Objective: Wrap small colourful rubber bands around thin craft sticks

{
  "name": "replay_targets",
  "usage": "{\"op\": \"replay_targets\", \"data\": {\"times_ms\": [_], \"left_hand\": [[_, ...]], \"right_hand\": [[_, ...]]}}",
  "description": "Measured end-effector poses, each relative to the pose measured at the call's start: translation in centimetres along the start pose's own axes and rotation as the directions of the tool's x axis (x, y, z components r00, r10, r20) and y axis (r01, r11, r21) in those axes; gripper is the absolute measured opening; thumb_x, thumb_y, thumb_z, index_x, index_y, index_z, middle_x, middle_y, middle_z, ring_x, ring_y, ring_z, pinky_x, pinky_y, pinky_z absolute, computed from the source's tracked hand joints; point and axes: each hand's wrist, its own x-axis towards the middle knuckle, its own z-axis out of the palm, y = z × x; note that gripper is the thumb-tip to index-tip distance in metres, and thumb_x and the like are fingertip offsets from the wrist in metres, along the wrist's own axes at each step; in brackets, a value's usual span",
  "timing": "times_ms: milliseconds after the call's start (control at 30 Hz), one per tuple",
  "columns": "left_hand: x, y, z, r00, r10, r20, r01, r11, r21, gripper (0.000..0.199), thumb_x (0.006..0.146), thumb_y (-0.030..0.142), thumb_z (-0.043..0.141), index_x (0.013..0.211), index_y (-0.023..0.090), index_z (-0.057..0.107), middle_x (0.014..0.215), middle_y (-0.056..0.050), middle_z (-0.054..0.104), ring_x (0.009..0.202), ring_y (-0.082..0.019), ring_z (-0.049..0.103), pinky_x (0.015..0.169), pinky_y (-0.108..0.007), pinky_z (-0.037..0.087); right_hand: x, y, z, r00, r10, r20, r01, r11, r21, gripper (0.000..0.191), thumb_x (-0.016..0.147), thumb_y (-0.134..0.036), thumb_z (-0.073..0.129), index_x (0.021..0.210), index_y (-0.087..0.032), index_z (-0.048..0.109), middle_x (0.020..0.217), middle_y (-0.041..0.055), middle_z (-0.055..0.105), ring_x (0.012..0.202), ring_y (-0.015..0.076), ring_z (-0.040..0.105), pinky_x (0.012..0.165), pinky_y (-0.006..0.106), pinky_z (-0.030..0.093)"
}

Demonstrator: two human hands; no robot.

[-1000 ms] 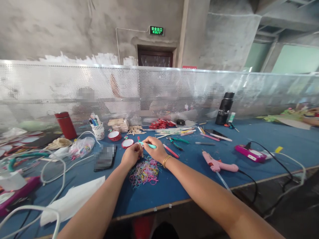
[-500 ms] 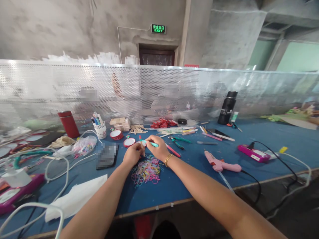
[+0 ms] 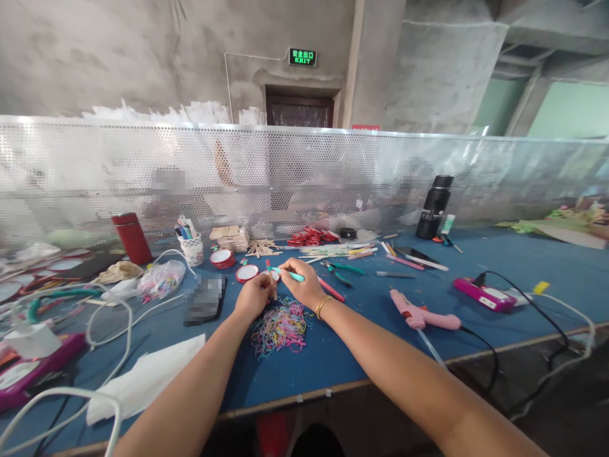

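My left hand is closed on a wooden craft stick held upright, its top end coloured red. Between the fingers of my right hand is a teal marker pen, its tip pointing left and touching or nearly touching the stick. Both hands hover close together above the blue table. Just below them lies a tangled heap of coloured rubber bands or cords. Behind the hands are a round red-rimmed white piece and another partly hidden one.
On the right lie a pink glue gun, green-handled pliers and a purple power strip. A phone and white paper are left. A black bottle, red flask and pen cup stand behind.
Almost nothing differs. Both hands keep the same grip on stick and marker, with only a very slight shift in the fingers and view.
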Motion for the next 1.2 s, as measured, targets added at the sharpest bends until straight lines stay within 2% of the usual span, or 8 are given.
{"op": "replay_targets", "data": {"times_ms": [133, 300, 467, 667, 833, 1200], "left_hand": [[0.09, -0.05, -0.02, 1.000, 0.006, 0.015, -0.006, 1.000, -0.001, 0.008, 0.074, 0.027, 0.061, 0.074, 0.019, 0.059, 0.062, 0.002, 0.060, 0.053, -0.011, 0.055, 0.048, -0.019, 0.043], [0.15, -0.08, -0.07, 1.000, 0.008, 0.014, -0.008, 1.000, 0.011, 0.010, 0.074, 0.029, 0.060, 0.078, 0.019, 0.060, 0.062, 0.002, 0.060, 0.053, -0.011, 0.055, 0.048, -0.020, 0.044], [0.10, -0.03, -0.05, 1.000, 0.023, 0.021, -0.022, 1.000, -0.019, 0.010, 0.073, 0.028, 0.059, 0.078, 0.018, 0.060, 0.064, 0.002, 0.061, 0.055, -0.011, 0.056, 0.049, -0.020, 0.044], [0.23, 0.03, -0.04, 1.000, 0.010, 0.018, -0.009, 1.000, -0.015, 0.014, 0.074, 0.031, 0.059, 0.081, 0.019, 0.062, 0.069, 0.000, 0.064, 0.058, -0.013, 0.059, 0.050, -0.021, 0.046], [0.17, 0.44, -0.09, 1.000, 0.010, -0.002, -0.010, 1.000, -0.014, 0.013, 0.073, 0.032, 0.061, 0.073, 0.018, 0.060, 0.062, 0.001, 0.062, 0.057, -0.013, 0.059, 0.049, -0.020, 0.045], [0.26, 0.44, -0.15, 1.000, 0.002, 0.006, -0.002, 1.000, -0.023, 0.014, 0.073, 0.032, 0.061, 0.078, 0.019, 0.063, 0.065, 0.001, 0.063, 0.057, -0.012, 0.059, 0.049, -0.019, 0.044]], "right_hand": [[0.03, -0.09, -0.03, 1.000, -0.018, 0.018, 0.018, 1.000, -0.007, 0.010, 0.086, -0.026, 0.054, 0.084, -0.024, 0.063, 0.080, -0.0009, 0.066, 0.081, 0.0158, 0.059, 0.076, 0.026, 0.044], [0.09, 0.05, -0.12, 1.000, -0.004, -0.013, 0.003, 1.000, -0.028, 0.009, 0.085, -0.026, 0.054, 0.082, -0.024, 0.062, 0.080, -0.0010, 0.066, 0.080, 0.0158, 0.058, 0.076, 0.026, 0.043], [0.05, 0.17, 0.02, 0.999, -0.052, 0.017, 0.052, 0.998, -0.022, 0.009, 0.085, -0.025, 0.054, 0.082, -0.023, 0.063, 0.080, -0.0019, 0.066, 0.079, 0.0148, 0.057, 0.077, 0.025, 0.042], [0.17, 0.14, -0.10, 1.000, -0.013, -0.001, 0.013, 0.999, -0.036, 0.009, 0.085, -0.024, 0.054, 0.081, -0.024, 0.062, 0.080, -0.0014, 0.065, 0.081, 0.0156, 0.057, 0.077, 0.026, 0.042], [0.26, 0.04, -0.01, 1.000, -0.018, 0.023, 0.018, 1.000, -0.026, 0.009, 0.086, -0.026, 0.054, 0.082, -0.024, 0.062, 0.079, -0.0021, 0.065, 0.079, 0.0152, 0.056, 0.076, 0.026, 0.042], [0.40, 0.11, -0.14, 0.999, -0.034, 0.017, 0.035, 0.998, -0.050, 0.007, 0.085, -0.025, 0.056, 0.082, -0.024, 0.062, 0.078, -0.0028, 0.066, 0.079, 0.0151, 0.057, 0.076, 0.025, 0.041]]}}
